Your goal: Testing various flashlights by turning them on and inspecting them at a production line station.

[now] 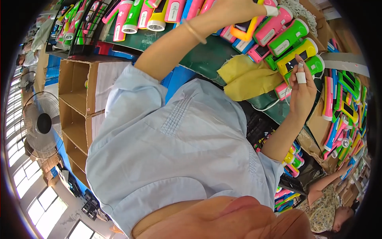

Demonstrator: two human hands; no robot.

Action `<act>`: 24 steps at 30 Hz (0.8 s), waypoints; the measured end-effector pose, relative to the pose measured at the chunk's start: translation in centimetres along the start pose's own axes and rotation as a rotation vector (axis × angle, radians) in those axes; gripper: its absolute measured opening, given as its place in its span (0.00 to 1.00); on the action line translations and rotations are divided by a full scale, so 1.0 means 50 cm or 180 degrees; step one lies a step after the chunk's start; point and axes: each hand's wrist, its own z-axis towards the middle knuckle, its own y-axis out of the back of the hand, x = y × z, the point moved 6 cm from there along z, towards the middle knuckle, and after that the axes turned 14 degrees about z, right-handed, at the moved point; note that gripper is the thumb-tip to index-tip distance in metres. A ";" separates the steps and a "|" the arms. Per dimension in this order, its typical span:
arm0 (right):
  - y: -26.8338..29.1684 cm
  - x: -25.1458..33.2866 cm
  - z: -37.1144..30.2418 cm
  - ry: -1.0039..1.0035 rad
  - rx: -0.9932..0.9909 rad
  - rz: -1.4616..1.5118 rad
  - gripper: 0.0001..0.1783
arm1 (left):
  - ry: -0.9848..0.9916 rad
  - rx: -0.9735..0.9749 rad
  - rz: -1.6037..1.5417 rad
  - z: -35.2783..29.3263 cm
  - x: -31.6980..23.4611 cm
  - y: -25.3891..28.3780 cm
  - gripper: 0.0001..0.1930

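Observation:
At the top of the head view, my left hand bends over the worktable, its fingers curled and one tip wrapped in white tape. Close against it is a yellow-and-orange frame-shaped piece, which the hand seems to grip; the top edge cuts off part of this. My right hand reaches up on the right with fingers stretched, one wrapped in white tape. Those fingertips lie over a yellow flashlight with a dark panel. Beside them is a green flashlight. A pink flashlight lies left of the right hand.
A yellow cloth lies on the green tabletop. Several flashlights line the far side. More fill a carton at right. Cardboard compartments and a fan stand left. Another person works at lower right.

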 end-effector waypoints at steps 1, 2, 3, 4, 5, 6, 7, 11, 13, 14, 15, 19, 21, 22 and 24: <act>0.005 -0.006 0.003 -0.0014 -0.0002 -0.0007 0.17 | 0.0257 -0.0034 0.0763 0.009 -0.003 0.008 0.36; 0.003 -0.011 0.008 0.0023 0.0012 -0.0119 0.17 | 0.0176 -0.0071 0.0648 0.016 0.003 0.006 0.36; -0.004 -0.013 0.011 0.0061 0.0030 -0.0233 0.17 | 0.0199 -0.0092 0.0664 0.021 0.012 0.002 0.36; -0.011 -0.013 0.009 0.0077 -0.0068 -0.0367 0.15 | 0.0179 -0.0222 0.0784 0.025 0.018 0.000 0.35; -0.014 -0.010 0.007 0.0083 -0.0089 -0.0373 0.15 | 0.0124 -0.0316 0.0874 0.027 0.014 -0.004 0.35; -0.012 -0.005 0.006 0.0134 -0.0204 -0.0470 0.13 | 0.0159 -0.0314 0.0849 0.026 0.010 -0.004 0.29; -0.011 0.000 0.005 0.0186 -0.0323 -0.0569 0.12 | 0.0786 0.0419 -0.0488 0.029 0.025 -0.025 0.25; -0.045 0.018 0.004 0.0403 -0.0047 -0.0493 0.09 | 0.1278 0.3197 -0.5084 -0.050 0.000 -0.100 0.19; -0.113 0.025 0.002 0.0754 0.0260 -0.1266 0.09 | 0.1669 0.2590 -0.4934 -0.077 0.003 -0.112 0.20; -0.129 0.026 -0.002 0.0989 0.0452 -0.1333 0.07 | 0.1824 0.2612 -0.5121 -0.093 -0.006 -0.117 0.20; -0.149 0.037 -0.012 0.1429 0.0465 -0.2038 0.07 | 0.1774 0.2457 -0.4848 -0.107 -0.017 -0.119 0.20; -0.186 0.053 -0.020 0.2253 0.0798 -0.3087 0.06 | 0.1524 0.1936 -0.3768 -0.131 -0.007 -0.134 0.22; -0.210 0.033 -0.027 0.1258 0.2213 -0.2267 0.04 | 0.1570 0.1817 -0.3819 -0.132 0.006 -0.125 0.23; -0.224 0.023 -0.066 0.0448 0.3194 -0.1450 0.04 | 0.1444 0.1611 -0.3951 -0.128 0.008 -0.115 0.24; -0.229 0.035 -0.091 0.0658 0.2484 -0.1586 0.06 | 0.0573 0.1139 -0.3975 -0.103 -0.041 -0.054 0.25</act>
